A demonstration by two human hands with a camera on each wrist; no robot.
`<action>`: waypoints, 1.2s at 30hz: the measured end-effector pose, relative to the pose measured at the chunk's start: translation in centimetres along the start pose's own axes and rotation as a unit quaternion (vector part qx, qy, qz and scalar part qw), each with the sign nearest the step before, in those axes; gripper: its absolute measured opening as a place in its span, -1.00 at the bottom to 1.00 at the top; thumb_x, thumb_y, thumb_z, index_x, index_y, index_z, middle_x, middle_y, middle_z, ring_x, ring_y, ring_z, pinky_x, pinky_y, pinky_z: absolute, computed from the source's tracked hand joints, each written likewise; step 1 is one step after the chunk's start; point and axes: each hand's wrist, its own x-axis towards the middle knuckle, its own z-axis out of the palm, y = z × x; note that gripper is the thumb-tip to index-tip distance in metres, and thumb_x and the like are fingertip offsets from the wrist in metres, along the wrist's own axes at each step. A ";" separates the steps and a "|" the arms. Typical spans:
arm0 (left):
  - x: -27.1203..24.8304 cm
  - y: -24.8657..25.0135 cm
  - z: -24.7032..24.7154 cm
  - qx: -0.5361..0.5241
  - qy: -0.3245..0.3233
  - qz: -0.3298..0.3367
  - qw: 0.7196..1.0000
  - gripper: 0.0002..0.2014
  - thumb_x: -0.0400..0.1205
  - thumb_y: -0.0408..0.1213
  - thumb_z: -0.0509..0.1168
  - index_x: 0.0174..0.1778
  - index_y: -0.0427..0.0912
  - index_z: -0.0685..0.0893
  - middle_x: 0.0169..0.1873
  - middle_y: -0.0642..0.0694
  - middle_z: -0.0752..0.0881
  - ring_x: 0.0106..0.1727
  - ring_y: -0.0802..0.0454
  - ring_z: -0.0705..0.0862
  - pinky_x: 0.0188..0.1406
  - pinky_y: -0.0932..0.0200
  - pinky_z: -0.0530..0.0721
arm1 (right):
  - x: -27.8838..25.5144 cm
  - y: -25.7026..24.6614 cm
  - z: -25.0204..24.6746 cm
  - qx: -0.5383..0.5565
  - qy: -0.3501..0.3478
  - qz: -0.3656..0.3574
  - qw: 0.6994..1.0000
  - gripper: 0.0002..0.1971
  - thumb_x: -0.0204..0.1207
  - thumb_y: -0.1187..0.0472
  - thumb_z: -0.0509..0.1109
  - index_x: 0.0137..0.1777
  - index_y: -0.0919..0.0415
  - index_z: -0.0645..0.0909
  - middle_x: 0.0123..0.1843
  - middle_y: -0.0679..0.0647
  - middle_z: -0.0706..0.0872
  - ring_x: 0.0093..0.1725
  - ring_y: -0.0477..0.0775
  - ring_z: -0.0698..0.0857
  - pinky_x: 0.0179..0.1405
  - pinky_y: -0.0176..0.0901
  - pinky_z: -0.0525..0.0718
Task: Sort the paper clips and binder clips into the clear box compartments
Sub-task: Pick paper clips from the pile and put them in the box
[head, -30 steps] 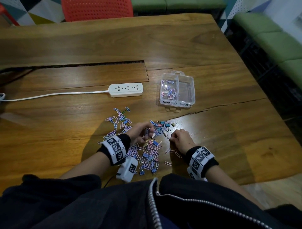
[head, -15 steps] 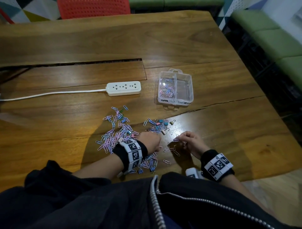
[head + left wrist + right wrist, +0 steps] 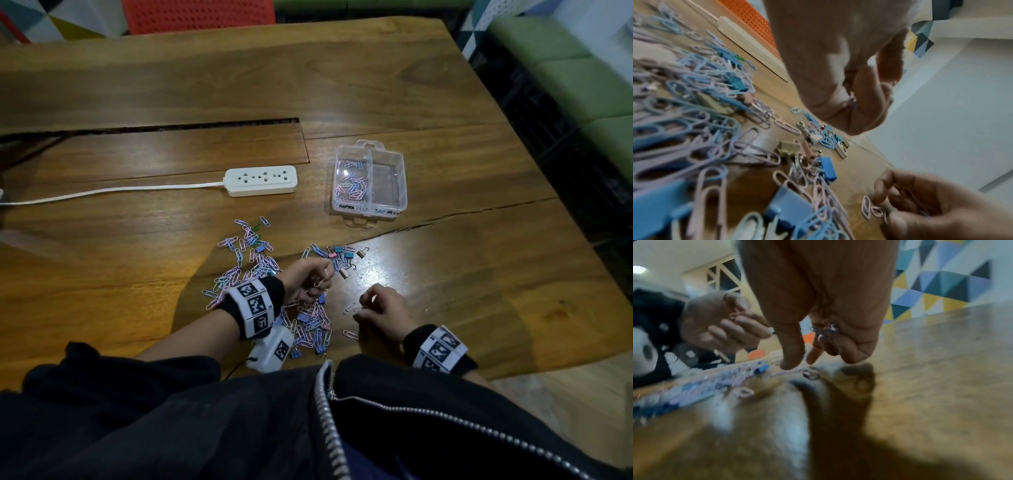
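Fingers (image 3: 368,301) of both hands curl around gathered paper clips (image 3: 825,331).

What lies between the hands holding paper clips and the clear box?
Only loose clips. A scatter of binder clips lies on the table between the left hand, the right hand and the clear box, low enough to pass over.

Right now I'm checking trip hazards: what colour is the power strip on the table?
White, with a white cord; the power strip shows best in the head view.
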 end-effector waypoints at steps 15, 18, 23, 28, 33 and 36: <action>-0.2 -1.8 0.8 0.734 0.014 0.035 0.678 -0.71 0.52 -0.11 0.36 0.12 -0.11 0.58 0.07 -0.05 0.68 0.12 -0.01 0.64 -0.03 0.18 0.57 | 0.0 -0.2 -2.0 0.451 -0.045 0.090 0.887 -0.78 0.61 0.44 0.09 -0.18 0.23 0.49 -0.30 0.07 0.52 -0.38 -0.07 0.44 -0.55 -0.42 0.45; -0.1 -2.1 0.9 0.764 0.016 0.022 0.644 -0.72 0.58 -0.03 0.26 0.04 -0.18 0.58 0.00 -0.09 0.68 0.05 -0.05 0.66 -0.01 0.13 0.64 | 0.0 0.2 -2.4 0.537 -0.054 0.121 0.833 -0.73 0.65 0.38 0.00 -0.05 0.26 0.55 -0.34 0.06 0.47 -0.38 -0.06 0.42 -0.53 -0.35 0.45; -0.3 -2.5 0.3 0.703 0.024 0.044 0.710 -0.78 0.66 -0.11 0.12 -0.18 -0.16 0.51 -0.21 -0.10 0.59 -0.19 -0.01 0.57 -0.13 0.16 0.58 | -0.3 0.1 -2.2 0.496 -0.099 0.132 0.852 -0.77 0.63 0.20 0.14 -0.23 0.24 0.52 -0.31 0.08 0.57 -0.38 -0.05 0.55 -0.39 -0.30 0.51; -0.9 -1.7 -0.9 0.327 0.060 0.028 0.943 -0.76 0.60 -0.24 0.12 -0.41 -0.09 0.34 -0.44 0.01 0.42 -0.48 0.15 0.39 -0.50 0.34 0.39 | -0.9 -0.1 -0.8 0.347 -0.131 0.098 0.923 -0.76 0.58 0.45 0.15 -0.22 0.19 0.54 -0.31 0.07 0.63 -0.44 -0.12 0.56 -0.44 -0.36 0.50; -1.8 -1.4 -1.9 -0.032 0.019 0.042 0.998 -0.91 0.25 -0.36 0.15 -0.45 -0.19 0.33 -0.62 -0.01 0.60 -0.73 0.20 0.45 -0.83 0.47 0.35 | -1.5 -1.3 0.5 0.046 -0.134 0.022 0.990 -0.85 0.64 0.17 0.16 -0.13 0.10 0.52 -0.16 -0.01 0.56 -0.16 -0.04 0.53 -0.14 -0.23 0.48; -1.9 -1.4 -1.8 -0.051 0.040 0.047 0.997 -0.79 0.23 -0.20 0.32 -0.43 -0.15 0.40 -0.61 0.01 0.61 -0.71 0.21 0.45 -0.82 0.47 0.33 | -1.5 -1.0 1.0 -0.142 -0.135 -0.059 0.979 -0.88 0.52 0.05 0.35 -0.07 0.05 0.50 -0.09 -0.02 0.58 -0.12 -0.06 0.51 -0.19 -0.32 0.44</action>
